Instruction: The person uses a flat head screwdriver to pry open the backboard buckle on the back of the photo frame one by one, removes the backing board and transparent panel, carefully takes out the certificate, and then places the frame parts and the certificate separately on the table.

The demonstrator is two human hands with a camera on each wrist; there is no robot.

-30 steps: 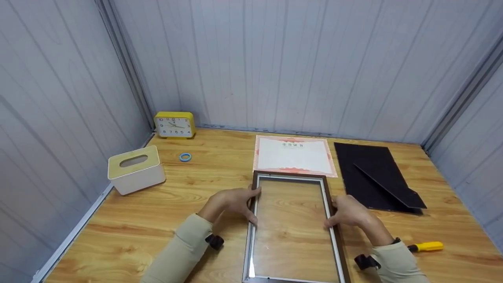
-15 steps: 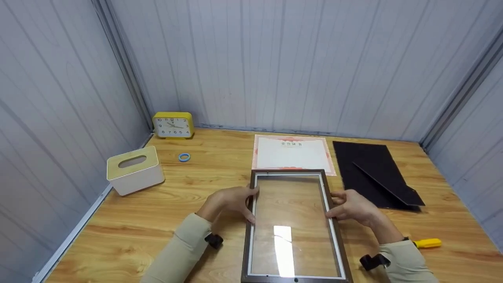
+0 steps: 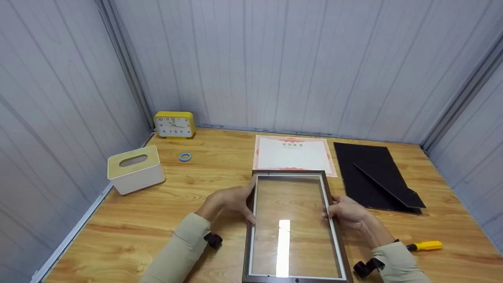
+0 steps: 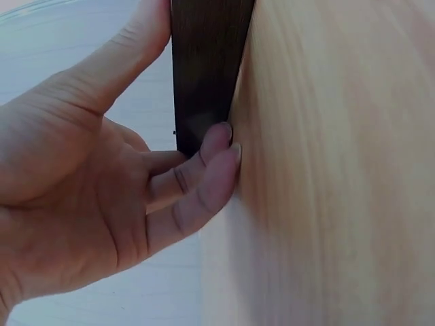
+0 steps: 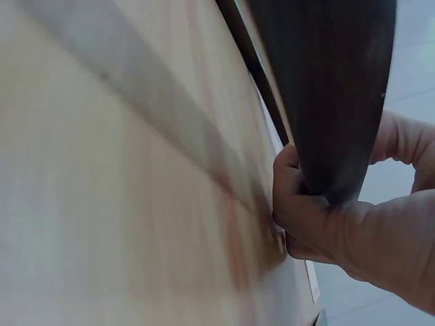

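A brown picture frame [image 3: 249, 251] with a silver inner edge and a clear glass pane [image 3: 290, 204] is in front of me in the head view. My left hand [image 3: 234, 200] grips its left side, thumb on the rim; in the left wrist view, the fingers [image 4: 194, 193] bend against its lower edge, by the wood surface. My right hand [image 3: 349, 212] holds the right side. Its fingers [image 5: 299, 210] curl under that side in the right wrist view, where a gap shows above the table. Fingertips seem to show through the glass.
Beyond the frame lies a red-bordered certificate [image 3: 292, 155]. A black backing board [image 3: 361, 169] with a stand flap is at right, and a yellow-handled tool [image 3: 428, 246] lies nearer. A tissue box [image 3: 137, 177], blue ring [image 3: 185, 157] and yellow clock [image 3: 175, 125] occupy the left.
A bright reflection has appeared on the glass and the frame's tilt differs slightly. My right hand has shifted its hold, its fingers reaching farther under the right side. The left hand stays on its side.
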